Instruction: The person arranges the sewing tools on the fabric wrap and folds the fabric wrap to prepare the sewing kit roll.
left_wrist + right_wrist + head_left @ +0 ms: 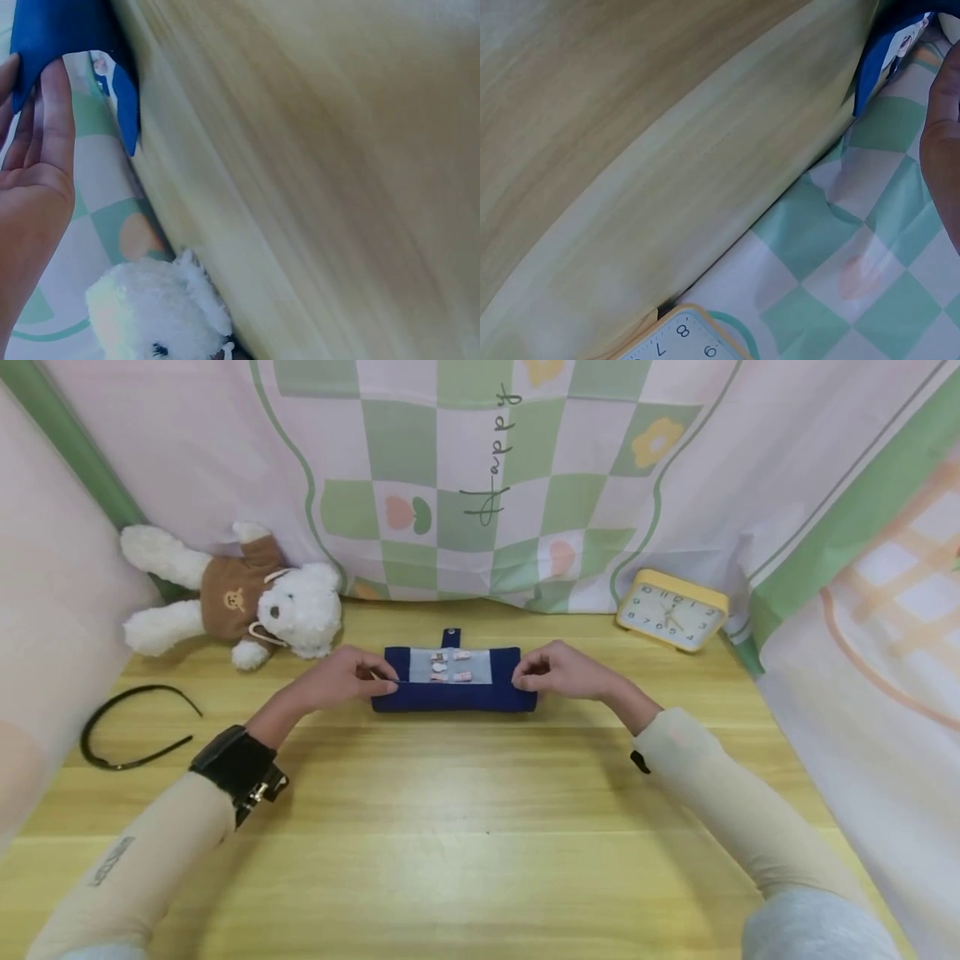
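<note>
A navy fabric roll-up pouch (454,698) lies partly folded at the middle back of the table. Inside it a pale panel (480,667) carries several small pink and white pieces, too small to name. At the far side a short strap with a metal snap (452,635) sticks out. My left hand (341,678) pinches the near flap at its left end, thumb on one side and fingers on the other. In the left wrist view the flap (64,30) arches up in that grip. My right hand (566,672) pinches the flap's right end, its fingertips mostly cut off in the right wrist view.
A white plush dog (300,610) in a brown hoodie lies at the back left. In front of it is a black headband (93,735). A yellow alarm clock (672,610) stands at the back right. Printed curtains (465,560) hang along the table's back edge and sides.
</note>
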`<state>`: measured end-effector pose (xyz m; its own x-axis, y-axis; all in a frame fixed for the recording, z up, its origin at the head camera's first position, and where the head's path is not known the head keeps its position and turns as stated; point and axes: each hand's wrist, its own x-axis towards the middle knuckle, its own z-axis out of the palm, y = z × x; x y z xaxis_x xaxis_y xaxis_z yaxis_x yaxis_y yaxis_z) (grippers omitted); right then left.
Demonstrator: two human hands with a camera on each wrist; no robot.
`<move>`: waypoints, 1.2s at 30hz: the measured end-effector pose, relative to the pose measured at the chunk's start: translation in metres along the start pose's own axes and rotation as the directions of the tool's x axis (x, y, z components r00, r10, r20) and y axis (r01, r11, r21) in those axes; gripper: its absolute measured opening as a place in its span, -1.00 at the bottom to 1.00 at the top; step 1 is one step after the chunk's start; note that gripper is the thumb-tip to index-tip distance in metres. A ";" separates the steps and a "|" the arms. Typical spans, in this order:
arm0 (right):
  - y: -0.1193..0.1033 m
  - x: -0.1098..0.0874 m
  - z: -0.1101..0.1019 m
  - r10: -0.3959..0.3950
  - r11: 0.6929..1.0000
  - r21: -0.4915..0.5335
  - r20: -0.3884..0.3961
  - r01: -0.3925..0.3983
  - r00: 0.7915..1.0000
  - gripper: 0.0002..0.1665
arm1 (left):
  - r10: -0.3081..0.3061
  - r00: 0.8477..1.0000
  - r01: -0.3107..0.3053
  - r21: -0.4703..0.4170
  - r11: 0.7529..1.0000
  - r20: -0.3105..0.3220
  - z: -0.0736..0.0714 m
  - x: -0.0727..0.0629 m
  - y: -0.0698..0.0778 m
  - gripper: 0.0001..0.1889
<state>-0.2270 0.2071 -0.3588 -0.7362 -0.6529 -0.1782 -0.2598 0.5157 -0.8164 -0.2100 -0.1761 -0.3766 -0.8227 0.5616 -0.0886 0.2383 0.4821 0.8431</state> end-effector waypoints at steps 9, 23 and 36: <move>0.005 0.015 0.000 0.112 0.994 0.008 -0.018 -0.112 0.994 -0.75 | 0.011 0.998 -0.007 0.070 0.998 -0.054 0.001 0.011 -0.008 -0.83; 0.013 0.027 0.004 0.219 0.975 0.042 -0.024 -0.218 0.975 -0.72 | 0.266 0.963 -0.261 0.350 0.900 0.035 0.032 0.026 0.013 -0.82; 0.007 0.030 0.013 0.159 0.982 -0.080 -0.135 -0.171 0.978 -0.78 | 0.205 0.972 -0.233 0.385 0.893 0.114 0.043 0.034 0.013 -0.79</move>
<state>-0.2431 0.1838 -0.3768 -0.8456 -0.4816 -0.2301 -0.1795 0.6626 -0.7272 -0.2127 -0.1219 -0.3915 -0.6921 0.7213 0.0259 0.6035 0.5586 0.5689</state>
